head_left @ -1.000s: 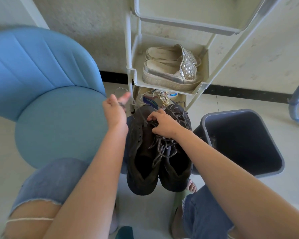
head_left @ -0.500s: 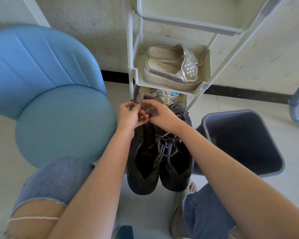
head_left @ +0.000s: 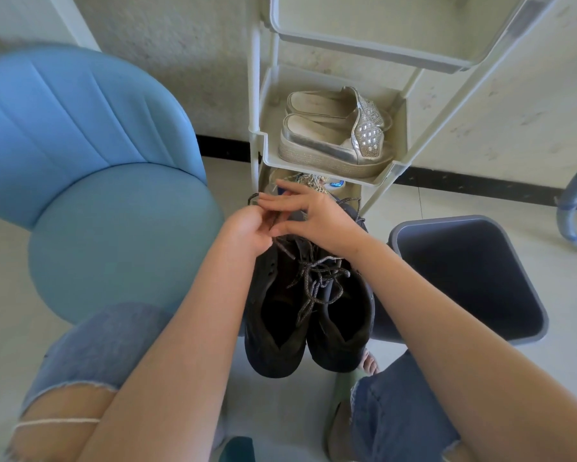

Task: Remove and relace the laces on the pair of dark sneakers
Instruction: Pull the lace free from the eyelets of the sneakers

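Two dark sneakers stand side by side on the floor between my knees, heels toward me: the left sneaker [head_left: 273,325] and the right sneaker [head_left: 343,325]. A loose grey lace [head_left: 317,278] lies tangled across their openings. Both hands meet over the toe end of the left sneaker. My left hand [head_left: 245,233] pinches a stretch of lace with curled fingers. My right hand [head_left: 313,216] pinches the same lace between thumb and forefinger, its other fingers spread forward. The lace end loops out past my left fingertips. The sneakers' toes are hidden under my hands.
A white shoe rack [head_left: 330,161] stands just beyond the sneakers, with silver platform shoes [head_left: 333,135] on its shelf. A blue padded chair [head_left: 107,201] is at the left. A grey bin [head_left: 470,275] sits at the right. A blue curved tube [head_left: 573,208] is at far right.
My left hand came in from up and left to meet my right hand over the left sneaker's toe. Both hands now pinch the lace close together; my right hand's fingers have spread.
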